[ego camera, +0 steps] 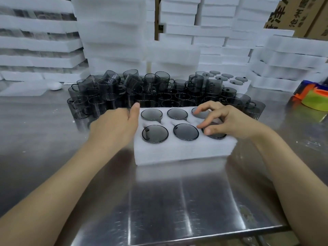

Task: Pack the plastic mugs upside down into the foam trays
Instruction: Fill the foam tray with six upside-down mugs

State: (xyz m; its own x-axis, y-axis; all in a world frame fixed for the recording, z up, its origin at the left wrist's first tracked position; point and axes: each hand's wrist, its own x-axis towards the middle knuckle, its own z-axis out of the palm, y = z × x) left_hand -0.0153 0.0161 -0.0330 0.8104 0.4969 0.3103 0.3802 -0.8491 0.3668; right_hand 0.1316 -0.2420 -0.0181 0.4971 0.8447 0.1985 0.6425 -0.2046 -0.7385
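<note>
A white foam tray [181, 153] lies on the steel table in front of me. Several smoky grey plastic mugs sit upside down in its round holes, such as the front left mug [155, 133] and the front middle mug [185, 131]. My left hand [117, 126] lies flat against the tray's left side, thumb on its far left corner. My right hand [225, 119] hovers over the right end, its fingertips touching the bases of the two right-hand mugs [215, 134]. Behind the tray stands a heap of loose grey mugs [142, 91].
Tall stacks of white foam trays [113, 36] fill the background. Another filled foam tray [230, 80] lies at the back right. Rolls of coloured tape [314, 100] sit at the right edge. Cardboard boxes [301, 16] stand top right. The table's front edge [195, 237] is near me.
</note>
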